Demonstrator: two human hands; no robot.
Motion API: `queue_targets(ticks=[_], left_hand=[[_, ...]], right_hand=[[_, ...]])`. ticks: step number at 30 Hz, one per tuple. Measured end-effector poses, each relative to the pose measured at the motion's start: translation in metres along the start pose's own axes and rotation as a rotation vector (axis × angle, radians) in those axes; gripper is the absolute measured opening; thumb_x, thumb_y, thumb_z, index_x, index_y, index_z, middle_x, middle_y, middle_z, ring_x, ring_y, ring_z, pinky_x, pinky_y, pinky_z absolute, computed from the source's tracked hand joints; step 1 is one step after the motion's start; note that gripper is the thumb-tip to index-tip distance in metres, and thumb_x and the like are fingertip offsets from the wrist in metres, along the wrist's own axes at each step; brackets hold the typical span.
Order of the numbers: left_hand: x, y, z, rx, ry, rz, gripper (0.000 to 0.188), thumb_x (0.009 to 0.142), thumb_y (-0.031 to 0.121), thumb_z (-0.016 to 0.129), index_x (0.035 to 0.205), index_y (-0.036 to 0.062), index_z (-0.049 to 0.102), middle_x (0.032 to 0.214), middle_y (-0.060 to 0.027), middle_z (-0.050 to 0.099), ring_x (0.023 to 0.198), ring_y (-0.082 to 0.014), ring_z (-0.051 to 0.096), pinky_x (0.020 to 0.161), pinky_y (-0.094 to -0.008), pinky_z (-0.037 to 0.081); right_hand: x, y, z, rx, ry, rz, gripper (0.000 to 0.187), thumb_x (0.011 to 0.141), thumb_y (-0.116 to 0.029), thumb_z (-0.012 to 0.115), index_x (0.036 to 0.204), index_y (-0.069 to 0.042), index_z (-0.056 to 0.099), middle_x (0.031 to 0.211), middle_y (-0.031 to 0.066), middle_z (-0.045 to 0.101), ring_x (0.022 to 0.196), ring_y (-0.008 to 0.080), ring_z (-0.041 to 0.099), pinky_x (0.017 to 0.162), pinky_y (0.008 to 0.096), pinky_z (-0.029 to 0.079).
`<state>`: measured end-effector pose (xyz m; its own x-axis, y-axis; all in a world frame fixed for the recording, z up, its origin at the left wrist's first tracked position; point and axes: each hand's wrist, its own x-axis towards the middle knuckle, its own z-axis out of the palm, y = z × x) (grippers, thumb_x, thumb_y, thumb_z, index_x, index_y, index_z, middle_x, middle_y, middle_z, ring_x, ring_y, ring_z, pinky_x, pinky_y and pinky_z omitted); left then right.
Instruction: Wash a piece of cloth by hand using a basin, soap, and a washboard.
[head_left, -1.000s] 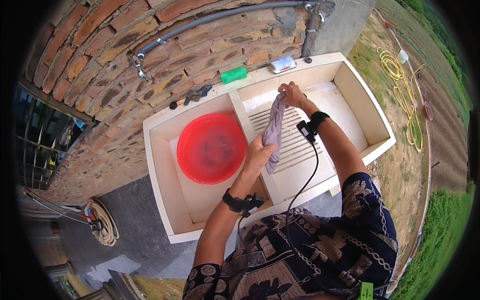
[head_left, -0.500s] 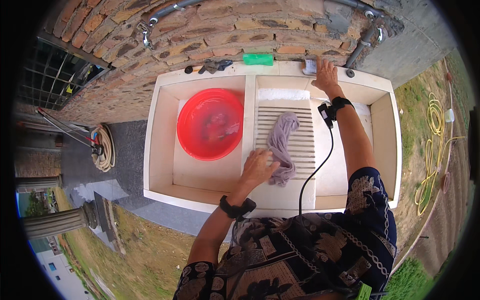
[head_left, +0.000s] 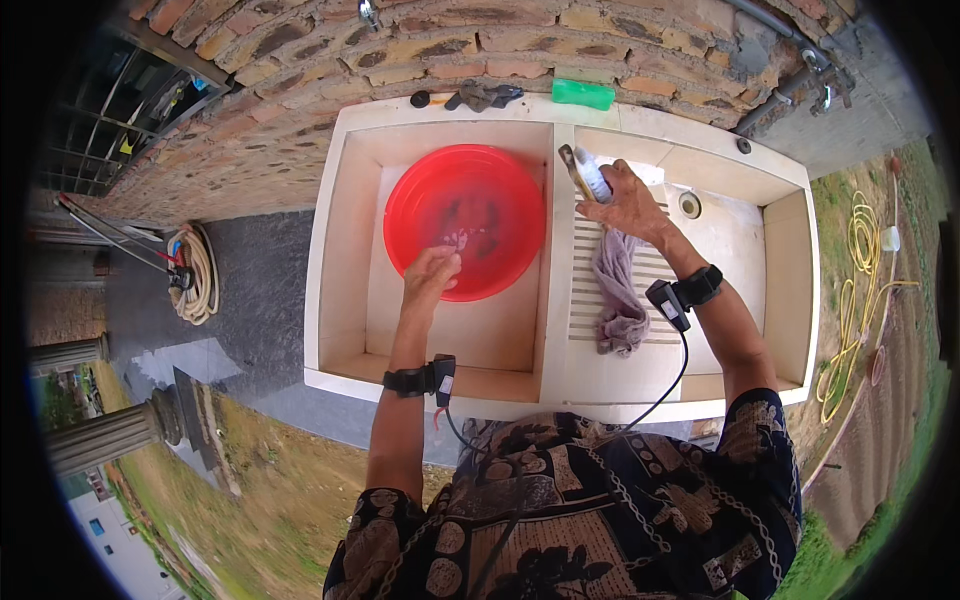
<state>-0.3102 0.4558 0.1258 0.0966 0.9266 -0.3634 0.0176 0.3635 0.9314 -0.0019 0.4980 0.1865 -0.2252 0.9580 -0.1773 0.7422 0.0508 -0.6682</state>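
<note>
My right hand (head_left: 632,205) is wrapped round a scrub brush (head_left: 592,178) with pale bristles and a brownish back, above the far end of the ribbed washboard (head_left: 585,325). A wet, greyish-purple cloth (head_left: 622,300) lies bunched lengthwise on the ribs, just below that hand. My left hand (head_left: 430,280) hovers over the near rim of a red basin (head_left: 405,270), fingers loosely bent and nothing visible in them. Cloudy water fills the basin, with something dark and blurred under the surface.
A pale two-part sink (head_left: 332,250) stands against a brick wall (head_left: 420,45). On its back ledge lie a green block (head_left: 583,95), a dark crumpled cloth (head_left: 483,97) and a round black piece (head_left: 420,99). The right compartment has a drain (head_left: 689,205).
My right hand has taken the brush off the back ledge and brought it leftward over the washboard. My left hand has moved from beside the cloth to the basin.
</note>
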Motion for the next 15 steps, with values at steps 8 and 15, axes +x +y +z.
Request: queue_targets(ticks=[8, 15], left_hand=[[0.005, 0.0, -0.189, -0.122, -0.013, -0.012, 0.066, 0.08, 0.023, 0.074, 0.133, 0.004, 0.039, 0.113, -0.0135, 0.058, 0.098, -0.0233, 0.062, 0.078, -0.0366, 0.054], [-0.014, -0.038, -0.259, 0.024, 0.131, -0.101, 0.056, 0.074, 0.011, 0.077, 0.12, 0.0027, 0.047, 0.102, -0.0119, 0.059, 0.091, -0.021, 0.064, 0.07, -0.0332, 0.055]], right_hand=[[0.08, -0.203, 0.245, 0.417, -0.585, 0.113, 0.058, 0.072, -0.048, 0.072, 0.103, 0.0, 0.064, 0.119, 0.0315, 0.051, 0.106, 0.0388, 0.056, 0.084, 0.0405, 0.047], [0.102, -0.157, 0.331, 0.334, -0.333, 0.054, 0.068, 0.081, -0.053, 0.066, 0.122, 0.0, 0.053, 0.114, 0.0146, 0.061, 0.095, 0.0273, 0.061, 0.081, 0.0397, 0.048]])
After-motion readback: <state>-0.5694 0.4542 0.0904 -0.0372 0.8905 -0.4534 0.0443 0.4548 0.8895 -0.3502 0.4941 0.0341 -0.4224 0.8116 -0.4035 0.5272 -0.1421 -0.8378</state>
